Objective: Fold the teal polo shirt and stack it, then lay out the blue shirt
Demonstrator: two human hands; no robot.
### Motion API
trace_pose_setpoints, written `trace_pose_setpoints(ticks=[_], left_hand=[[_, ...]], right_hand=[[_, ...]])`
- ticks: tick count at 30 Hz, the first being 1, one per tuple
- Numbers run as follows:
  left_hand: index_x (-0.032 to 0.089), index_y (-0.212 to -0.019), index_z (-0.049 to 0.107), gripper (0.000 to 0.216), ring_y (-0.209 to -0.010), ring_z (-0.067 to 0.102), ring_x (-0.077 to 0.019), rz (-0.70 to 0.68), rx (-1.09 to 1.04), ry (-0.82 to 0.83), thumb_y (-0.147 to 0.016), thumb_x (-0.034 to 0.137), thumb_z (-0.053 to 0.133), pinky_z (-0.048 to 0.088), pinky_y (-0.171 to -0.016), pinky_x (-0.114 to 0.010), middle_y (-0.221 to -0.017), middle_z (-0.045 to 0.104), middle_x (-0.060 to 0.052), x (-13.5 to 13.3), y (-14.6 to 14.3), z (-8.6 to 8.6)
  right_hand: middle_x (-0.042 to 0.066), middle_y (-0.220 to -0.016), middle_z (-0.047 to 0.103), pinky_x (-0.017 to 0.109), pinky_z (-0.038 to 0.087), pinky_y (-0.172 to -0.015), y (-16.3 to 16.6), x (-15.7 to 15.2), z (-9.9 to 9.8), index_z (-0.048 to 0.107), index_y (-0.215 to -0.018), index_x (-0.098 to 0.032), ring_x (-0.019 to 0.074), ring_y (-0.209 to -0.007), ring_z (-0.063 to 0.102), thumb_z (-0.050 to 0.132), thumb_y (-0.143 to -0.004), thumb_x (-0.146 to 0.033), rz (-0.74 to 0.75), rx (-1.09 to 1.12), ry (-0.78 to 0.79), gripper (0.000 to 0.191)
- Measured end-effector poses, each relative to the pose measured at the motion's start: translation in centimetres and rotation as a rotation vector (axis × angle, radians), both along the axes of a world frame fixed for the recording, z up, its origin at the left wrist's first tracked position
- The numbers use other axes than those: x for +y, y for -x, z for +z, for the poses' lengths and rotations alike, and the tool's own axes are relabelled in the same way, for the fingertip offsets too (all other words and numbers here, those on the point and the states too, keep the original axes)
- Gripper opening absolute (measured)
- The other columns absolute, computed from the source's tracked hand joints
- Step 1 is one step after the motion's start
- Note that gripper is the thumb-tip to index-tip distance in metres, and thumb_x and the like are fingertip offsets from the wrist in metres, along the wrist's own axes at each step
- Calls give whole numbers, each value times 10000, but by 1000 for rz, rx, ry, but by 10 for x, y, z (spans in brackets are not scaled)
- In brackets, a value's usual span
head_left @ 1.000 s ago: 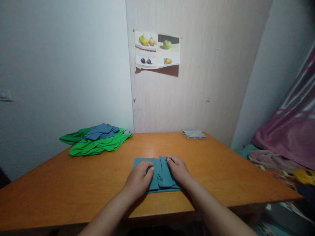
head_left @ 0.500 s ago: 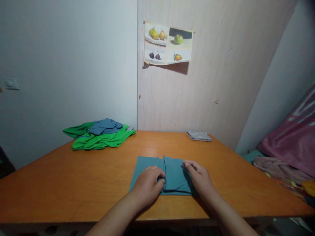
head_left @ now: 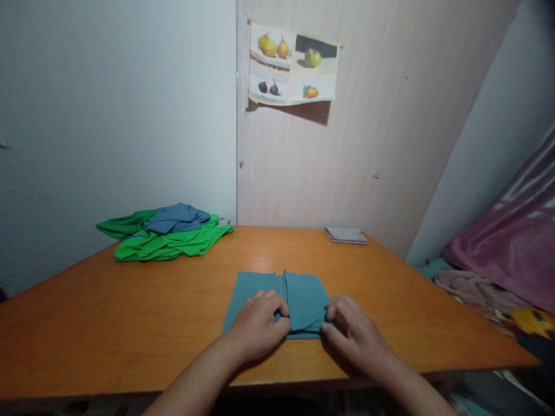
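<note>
A teal cloth (head_left: 304,297) lies folded on the table in front of me, its two sides turned in so that their edges run side by side near the middle. My left hand (head_left: 261,323) rests over the left part, with thumb and fingertips closing on the inner edge of the right flap. At the right end, my right hand (head_left: 353,326) has its curled fingers and thumb on the cloth's outer edge. Part of the cloth's lower left is hidden under my left hand and wrist.
A loose heap of bright green and blue-grey clothes (head_left: 173,234) lies at the table's (head_left: 151,312) back left. A folded checked cloth (head_left: 346,235) sits at the back right. Beyond the right edge are pink fabric (head_left: 498,260) and other textiles. A fruit picture (head_left: 292,66) hangs on the wall.
My right hand has shifted from the flap's upper right corner down along the right edge. The left hand stays at the middle fold. The view has tilted slightly.
</note>
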State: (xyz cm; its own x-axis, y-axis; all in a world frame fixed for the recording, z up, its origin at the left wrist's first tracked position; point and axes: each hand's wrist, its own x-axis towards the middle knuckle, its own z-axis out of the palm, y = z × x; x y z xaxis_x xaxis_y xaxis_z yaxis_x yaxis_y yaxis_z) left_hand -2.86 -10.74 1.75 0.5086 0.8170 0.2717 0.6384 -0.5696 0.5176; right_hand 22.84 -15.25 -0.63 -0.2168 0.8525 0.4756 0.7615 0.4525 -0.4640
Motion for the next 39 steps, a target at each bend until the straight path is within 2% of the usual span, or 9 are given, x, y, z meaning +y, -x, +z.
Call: trace_pose_setpoints(ticks=[5,9,11,18,23,27,30,34,39], left_hand=[[253,-938,611,264,-927,534,-234,28,21,42,-700,320,702,380,-765,-305,-957,617,-12,-5,-2,3],[237,-849,600,96,-922,540,-221,46,-8,6,-799,312,632,362,-761,-300,-914,621,-9,-3,-5,-1],[229,-803,591,101,-915,546,-210,41,-25,9,-858,312,574,361,-763,-297,-901,625,-8,0,-6,-4],[215,-733,569,248,-874,551,-200,57,-33,15,-924,359,502,355,-738,-296,-859,632,-6,1,-7,-3],[231,-816,611,128,-823,549,-199,93,-63,33,-882,260,506,357,-706,-295,-791,628,8,-2,-6,-1],[232,-855,605,120,-824,560,-187,95,-122,49,-822,170,508,390,-710,-281,-822,632,13,-1,-5,-2],[237,-914,636,122,-860,585,-186,65,-170,26,-865,216,527,421,-756,-289,-898,653,3,-3,-5,-2],[288,-1112,682,236,-1038,603,-218,40,-181,-20,-914,308,555,428,-876,-328,-1103,674,-22,-7,-5,-3],[296,-1070,703,208,-1039,605,-252,54,-93,-37,-900,323,586,421,-879,-373,-1062,705,-26,-9,-5,-7]], right_hand=[[68,-1074,598,381,461,-872,-3,-10,-6,492,-898,-242,241,-1046,562,596,-778,-150,-13,-99,-15,183],[75,-1122,601,391,457,-903,-6,-12,-13,501,-901,-241,246,-1098,560,570,-754,-109,-65,-110,-43,209],[71,-1118,604,386,456,-904,-7,-12,-15,506,-894,-240,241,-1107,559,548,-764,-101,-66,-104,-51,195],[46,-1006,616,349,464,-810,-12,-9,-18,502,-836,-241,215,-956,585,507,-779,-102,-87,-56,-47,150],[48,-988,618,358,464,-803,-16,-9,-20,508,-839,-245,221,-932,584,499,-777,-112,-121,-47,-24,147],[52,-1013,617,368,463,-826,-17,-10,-22,508,-844,-247,228,-963,583,504,-796,-129,-108,-50,3,128],[54,-1022,619,379,461,-848,-17,-12,-21,513,-851,-245,230,-980,579,511,-818,-142,-94,-35,18,108],[65,-1061,631,397,453,-900,-16,-12,-16,552,-864,-243,241,-1042,575,528,-890,-240,-83,31,27,35],[85,-1023,667,400,469,-903,2,0,2,603,-874,-243,246,-1024,602,439,-985,-408,-113,139,25,258]])
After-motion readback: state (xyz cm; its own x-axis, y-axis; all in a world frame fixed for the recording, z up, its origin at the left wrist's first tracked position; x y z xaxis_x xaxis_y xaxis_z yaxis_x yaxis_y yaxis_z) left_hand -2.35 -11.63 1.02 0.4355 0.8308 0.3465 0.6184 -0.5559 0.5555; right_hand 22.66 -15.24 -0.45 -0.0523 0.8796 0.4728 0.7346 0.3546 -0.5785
